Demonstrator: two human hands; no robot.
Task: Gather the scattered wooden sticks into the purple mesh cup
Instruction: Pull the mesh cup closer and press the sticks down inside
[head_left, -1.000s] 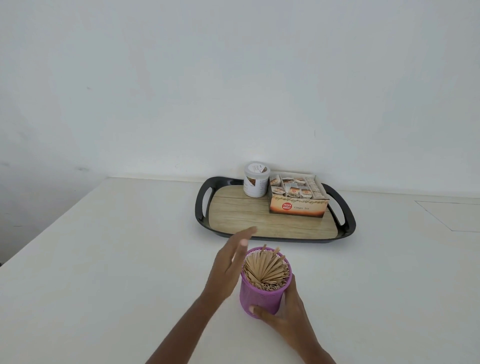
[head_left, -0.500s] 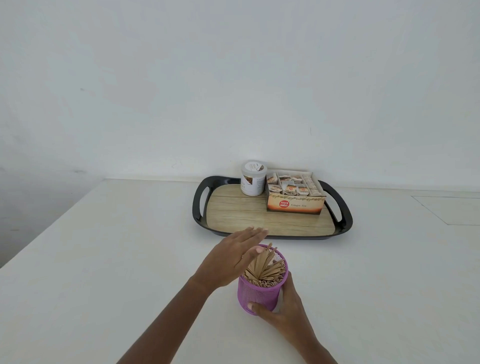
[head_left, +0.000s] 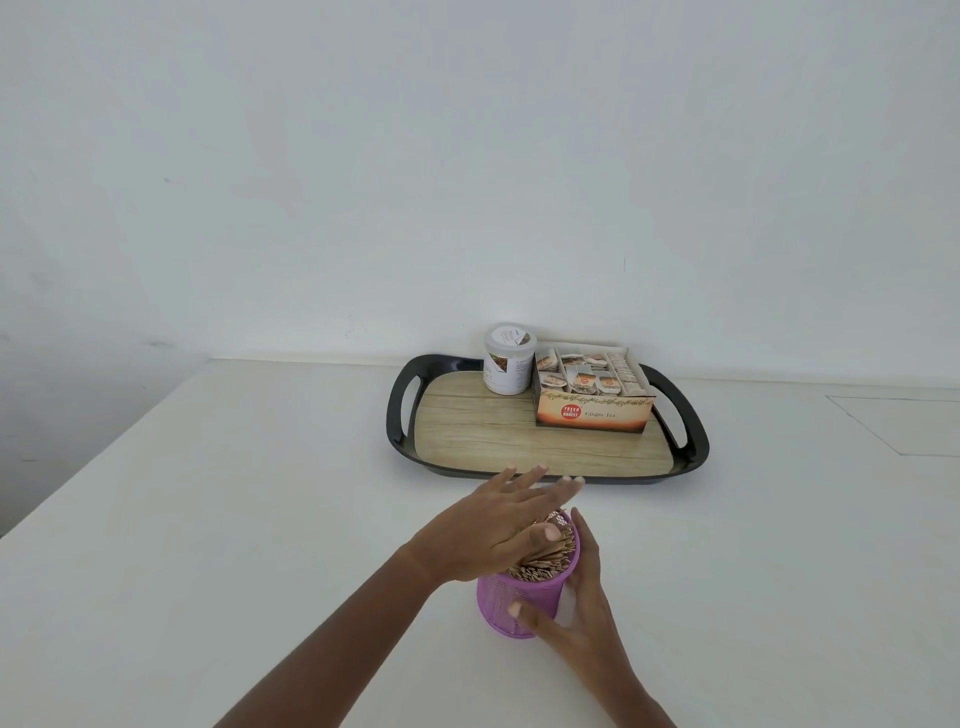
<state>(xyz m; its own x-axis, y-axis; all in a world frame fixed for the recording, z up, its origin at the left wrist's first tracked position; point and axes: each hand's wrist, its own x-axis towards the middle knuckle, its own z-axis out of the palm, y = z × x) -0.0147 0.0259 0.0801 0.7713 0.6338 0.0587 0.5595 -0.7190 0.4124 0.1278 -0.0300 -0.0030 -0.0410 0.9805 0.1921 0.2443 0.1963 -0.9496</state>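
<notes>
The purple mesh cup (head_left: 511, 603) stands on the white table near the front, packed with wooden sticks (head_left: 545, 564) whose tips show at its mouth. My left hand (head_left: 498, 525) lies flat over the top of the cup, fingers straight, pressing on the sticks and hiding most of them. My right hand (head_left: 574, 618) wraps around the cup's right side and front, thumb on the near wall, fingers behind. No loose sticks show on the table.
A black tray (head_left: 400, 410) with a wood-grain floor sits behind the cup. On it stand a white jar (head_left: 508, 366) and an open box of tea bags (head_left: 592, 402). A white wall rises behind; the table's left edge runs diagonally.
My left hand has swung from beside the cup to flat on top of the sticks. The right hand keeps its hold on the cup.
</notes>
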